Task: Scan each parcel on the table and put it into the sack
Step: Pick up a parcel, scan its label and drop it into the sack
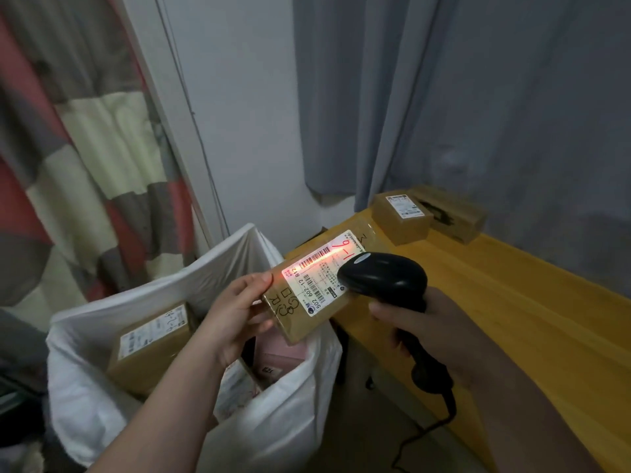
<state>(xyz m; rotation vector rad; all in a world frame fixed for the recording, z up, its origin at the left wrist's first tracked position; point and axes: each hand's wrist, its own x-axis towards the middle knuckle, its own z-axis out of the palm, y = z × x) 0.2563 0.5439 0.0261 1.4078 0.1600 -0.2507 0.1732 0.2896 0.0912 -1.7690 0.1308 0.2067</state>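
Centre frame: my left hand (235,315) grips the parcel (314,281) above the open sack (280,425). My right hand (423,329) wraps the scanner (386,274), whose red line crosses the label. Two boxes (401,216) sit on the counter (512,302), upper right.

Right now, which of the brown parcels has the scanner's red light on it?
The parcel in the left hand, facing the scanner: a red line crosses its label. The two parcels on the table and the box in the sack are unlit.
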